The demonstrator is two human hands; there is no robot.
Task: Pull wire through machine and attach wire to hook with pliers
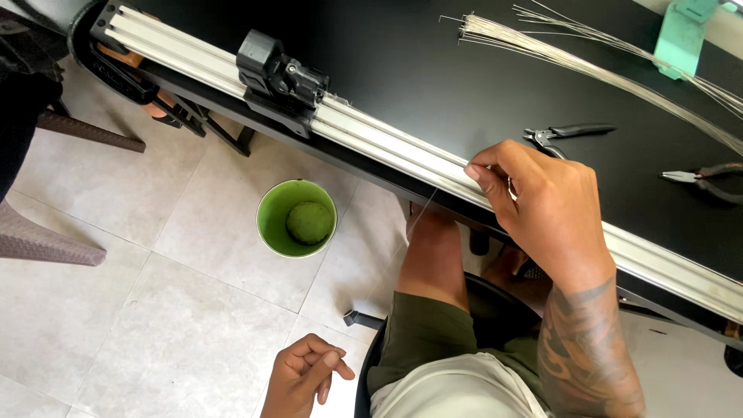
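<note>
1. Along the near edge of the black table (433, 70) runs a long silver rail (387, 143), with a black clamp block (279, 77) mounted on it.
2. The right hand (542, 209) rests on the rail, its grip narrow, thumb and forefinger pinching a thin wire (422, 213) that slants down off the table edge.
3. The left hand (306, 375) is low beside the person's thigh, above the tiled floor (155, 310), fingers curled loosely with thumb against forefinger; whether it holds the wire's end I cannot tell.
4. Behind the right hand lie black-handled pliers (569, 133), a second pair of pliers (704, 176), and a bundle of long wires (604, 70).
5. Below the rail, a green cup (296, 218) stands on the floor.
</note>
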